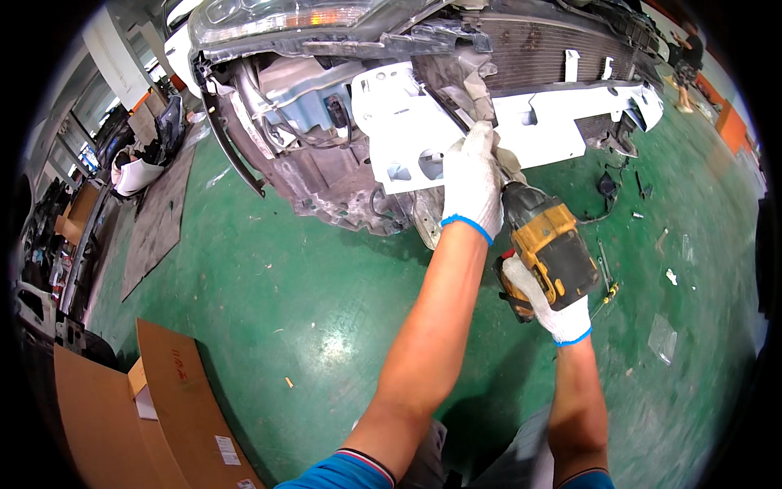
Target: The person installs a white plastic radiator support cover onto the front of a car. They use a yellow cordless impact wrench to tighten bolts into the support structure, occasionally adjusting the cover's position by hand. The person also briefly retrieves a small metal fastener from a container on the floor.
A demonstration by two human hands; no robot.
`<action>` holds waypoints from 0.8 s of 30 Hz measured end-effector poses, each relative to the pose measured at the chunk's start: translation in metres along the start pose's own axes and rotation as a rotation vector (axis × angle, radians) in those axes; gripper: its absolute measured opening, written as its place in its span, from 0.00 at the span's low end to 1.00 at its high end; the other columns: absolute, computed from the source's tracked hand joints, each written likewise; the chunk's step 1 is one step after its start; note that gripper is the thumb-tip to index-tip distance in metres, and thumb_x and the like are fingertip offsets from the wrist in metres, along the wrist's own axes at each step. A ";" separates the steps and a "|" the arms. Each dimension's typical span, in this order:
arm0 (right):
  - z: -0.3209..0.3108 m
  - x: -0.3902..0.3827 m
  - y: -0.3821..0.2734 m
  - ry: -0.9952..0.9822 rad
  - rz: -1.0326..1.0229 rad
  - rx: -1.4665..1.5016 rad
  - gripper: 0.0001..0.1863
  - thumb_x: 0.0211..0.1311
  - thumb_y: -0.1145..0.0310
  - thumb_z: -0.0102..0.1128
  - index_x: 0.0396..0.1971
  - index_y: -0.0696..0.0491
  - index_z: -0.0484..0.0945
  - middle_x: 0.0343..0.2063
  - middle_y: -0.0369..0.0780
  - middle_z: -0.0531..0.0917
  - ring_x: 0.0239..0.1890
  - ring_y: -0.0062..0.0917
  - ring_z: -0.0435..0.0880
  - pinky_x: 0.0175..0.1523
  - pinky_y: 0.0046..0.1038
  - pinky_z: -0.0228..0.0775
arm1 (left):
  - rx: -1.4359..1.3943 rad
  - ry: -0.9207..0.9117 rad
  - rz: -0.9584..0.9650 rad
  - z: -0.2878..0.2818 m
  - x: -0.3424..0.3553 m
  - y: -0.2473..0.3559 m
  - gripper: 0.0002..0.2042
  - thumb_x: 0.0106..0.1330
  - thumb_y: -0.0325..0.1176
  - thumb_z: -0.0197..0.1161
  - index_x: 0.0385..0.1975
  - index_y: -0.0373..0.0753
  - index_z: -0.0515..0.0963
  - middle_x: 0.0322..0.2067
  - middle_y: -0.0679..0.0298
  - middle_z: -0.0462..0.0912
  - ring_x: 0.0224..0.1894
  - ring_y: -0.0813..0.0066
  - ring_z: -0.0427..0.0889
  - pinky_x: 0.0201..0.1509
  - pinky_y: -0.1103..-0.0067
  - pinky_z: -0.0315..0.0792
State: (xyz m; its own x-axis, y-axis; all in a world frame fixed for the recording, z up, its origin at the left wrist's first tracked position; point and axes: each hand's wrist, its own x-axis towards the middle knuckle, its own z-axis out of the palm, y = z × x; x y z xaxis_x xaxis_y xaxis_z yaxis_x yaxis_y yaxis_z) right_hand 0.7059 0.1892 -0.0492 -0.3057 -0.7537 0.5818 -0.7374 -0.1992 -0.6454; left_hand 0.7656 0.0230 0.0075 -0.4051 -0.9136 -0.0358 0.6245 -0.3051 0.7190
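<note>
My right hand (555, 308), in a white knit glove with a blue cuff, is wrapped around the grip of a yellow-and-black cordless impact driver (547, 232). The driver's nose points up and away, toward the front of a car with its bumper off. Just left of that nose, my gloved left hand (474, 183) is closed against the white bumper beam (538, 130); what its fingers hold is hidden. The white end plate (403, 122) of the beam, with several holes, lies beside my left hand. Where the driver's tip meets the car cannot be seen.
Above is the headlight (285, 20); the radiator (538, 49) sits behind the beam. A screwdriver (607, 297) and small parts lie on the green floor at right. An open cardboard box (175, 399) stands lower left. A person (691, 61) stands far right.
</note>
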 end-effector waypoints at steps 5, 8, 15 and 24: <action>0.002 0.008 -0.041 0.017 0.105 0.146 0.10 0.58 0.69 0.73 0.39 0.54 0.86 0.36 0.39 0.89 0.40 0.35 0.88 0.46 0.35 0.80 | -0.086 0.002 -0.026 -0.004 0.005 0.016 0.13 0.70 0.43 0.60 0.34 0.38 0.75 0.21 0.61 0.77 0.20 0.69 0.76 0.22 0.72 0.72; 0.000 0.004 -0.028 0.024 0.090 0.131 0.10 0.59 0.69 0.73 0.40 0.54 0.86 0.35 0.39 0.88 0.38 0.36 0.88 0.46 0.36 0.79 | -0.134 -0.006 -0.076 0.010 -0.011 0.018 0.12 0.70 0.42 0.59 0.34 0.38 0.74 0.21 0.60 0.77 0.20 0.69 0.76 0.22 0.72 0.72; 0.015 -0.015 -0.002 -0.034 0.036 0.002 0.09 0.62 0.69 0.71 0.41 0.53 0.85 0.37 0.39 0.88 0.41 0.29 0.88 0.43 0.33 0.80 | -0.009 -0.053 -0.003 -0.007 -0.015 -0.003 0.16 0.73 0.45 0.59 0.36 0.36 0.75 0.20 0.59 0.78 0.18 0.66 0.77 0.22 0.71 0.74; 0.003 0.008 -0.047 -0.076 0.222 0.341 0.16 0.57 0.79 0.70 0.46 0.59 0.81 0.39 0.39 0.87 0.39 0.25 0.87 0.46 0.28 0.81 | 0.012 -0.116 0.041 -0.007 -0.011 0.010 0.15 0.73 0.48 0.62 0.38 0.40 0.77 0.23 0.65 0.79 0.25 0.69 0.81 0.31 0.72 0.78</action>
State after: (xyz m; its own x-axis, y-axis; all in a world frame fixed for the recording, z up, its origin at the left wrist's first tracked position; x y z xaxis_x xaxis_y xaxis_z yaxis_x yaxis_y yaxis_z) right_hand 0.7398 0.1906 -0.0159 -0.3801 -0.8431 0.3805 -0.4130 -0.2133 -0.8854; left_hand 0.7813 0.0281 0.0102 -0.4543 -0.8878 0.0739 0.6346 -0.2643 0.7262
